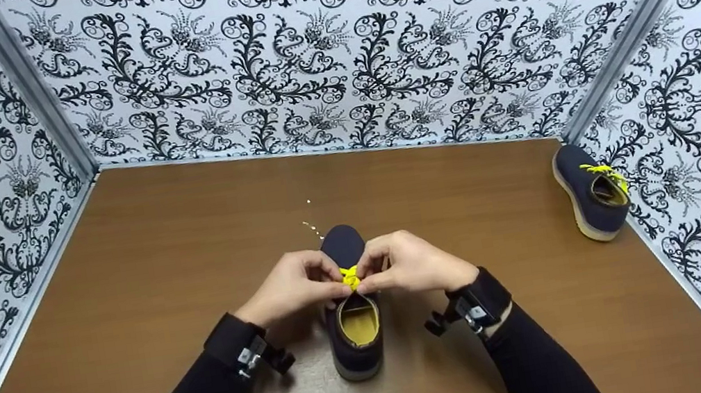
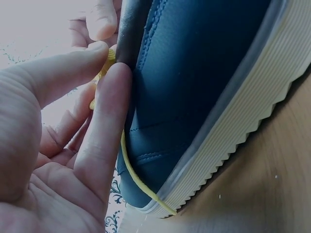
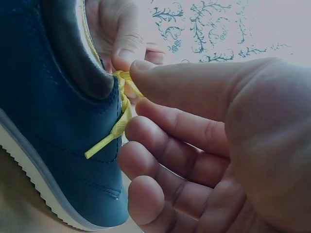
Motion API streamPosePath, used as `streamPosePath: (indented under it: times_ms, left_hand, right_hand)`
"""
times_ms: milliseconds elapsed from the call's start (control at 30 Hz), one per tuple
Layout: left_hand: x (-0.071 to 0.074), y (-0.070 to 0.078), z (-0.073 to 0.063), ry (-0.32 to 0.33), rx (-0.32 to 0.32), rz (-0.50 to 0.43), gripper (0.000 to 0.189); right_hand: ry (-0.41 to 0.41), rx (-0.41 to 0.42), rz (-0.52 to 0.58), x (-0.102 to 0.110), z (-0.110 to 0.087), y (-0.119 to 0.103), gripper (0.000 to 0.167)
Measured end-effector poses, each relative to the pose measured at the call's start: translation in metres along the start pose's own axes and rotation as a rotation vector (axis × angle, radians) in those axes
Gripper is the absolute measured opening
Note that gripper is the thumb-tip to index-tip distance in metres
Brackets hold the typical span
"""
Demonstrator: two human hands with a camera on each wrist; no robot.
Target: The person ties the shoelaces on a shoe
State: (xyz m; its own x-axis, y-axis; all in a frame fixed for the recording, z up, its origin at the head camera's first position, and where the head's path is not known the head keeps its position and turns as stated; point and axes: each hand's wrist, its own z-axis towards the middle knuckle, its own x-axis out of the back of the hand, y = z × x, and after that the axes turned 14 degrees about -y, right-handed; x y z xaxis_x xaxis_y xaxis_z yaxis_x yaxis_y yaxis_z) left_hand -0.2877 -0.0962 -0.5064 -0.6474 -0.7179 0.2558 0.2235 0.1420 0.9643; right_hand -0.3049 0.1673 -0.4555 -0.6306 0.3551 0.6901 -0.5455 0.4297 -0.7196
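Note:
A dark navy shoe (image 1: 356,358) with a tan lining stands upright on the table, toe pointing away from me. Over its tongue, my left hand (image 1: 291,287) pinches the yellow shoelace (image 1: 351,279) between thumb and forefinger. From the other side my right hand (image 1: 414,265) pinches the same lace at the knot, its remaining fingers curled loosely. In the left wrist view, a loose lace end (image 2: 141,182) trails down the shoe's side to the sole. Another short lace end (image 3: 99,145) hangs beside the knot in the right wrist view.
A matching shoe (image 1: 593,197) with yellow laces lies tilted against the right wall. Black-and-white patterned panels (image 1: 314,54) enclose the brown table (image 1: 184,209) at the back and both sides. Small bright specks (image 1: 313,229) show beyond the toe.

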Motion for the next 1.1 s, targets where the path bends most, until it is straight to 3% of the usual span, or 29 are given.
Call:
streamPosePath:
  times_ms: [267, 733, 1100]
  left_hand:
    - [0.0, 0.0, 0.0, -0.013, 0.002, -0.014, 0.02]
    - [0.013, 0.0, -0.005, -0.074, -0.004, -0.042, 0.014]
    - [0.013, 0.001, -0.005, -0.04, -0.025, 0.005, 0.007]
  right_hand:
    - [0.012, 0.027, -0.077, -0.001, 0.001, 0.002, 0.009]
    - [0.015, -0.008, -0.04, 0.001, -0.001, 0.004, 0.006]
    - [-0.004, -0.06, -0.008, 0.005, -0.002, 0.012, 0.005]
